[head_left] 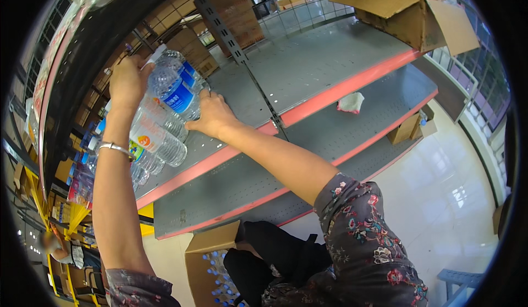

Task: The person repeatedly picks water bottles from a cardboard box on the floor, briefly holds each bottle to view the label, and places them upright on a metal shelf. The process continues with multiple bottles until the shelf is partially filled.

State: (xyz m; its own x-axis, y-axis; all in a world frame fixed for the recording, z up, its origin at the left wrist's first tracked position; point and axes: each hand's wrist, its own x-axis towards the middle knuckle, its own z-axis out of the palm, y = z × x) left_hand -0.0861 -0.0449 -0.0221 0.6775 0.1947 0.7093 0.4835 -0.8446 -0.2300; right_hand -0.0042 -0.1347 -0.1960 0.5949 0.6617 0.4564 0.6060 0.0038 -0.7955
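A clear plastic water bottle with a blue label [178,96] stands near the left end of the upper grey metal shelf [313,65]. My left hand [127,80] grips it by the neck and hides its cap. Around its lower part curls my right hand [214,115], thumb at the front and fingers along the far side. More blue-label bottles [187,69] are lined up behind it. Just left of it are clear bottles with orange-and-white labels [150,138], partly covered by my left forearm.
An open cardboard box [396,22] holding packaged goods sits at the shelf's far right. A whitish cloth [350,102] lies on the shelf below. By my knees is a carton [210,241] with several blue-capped bottles [222,274]. Another person [62,249] is far left.
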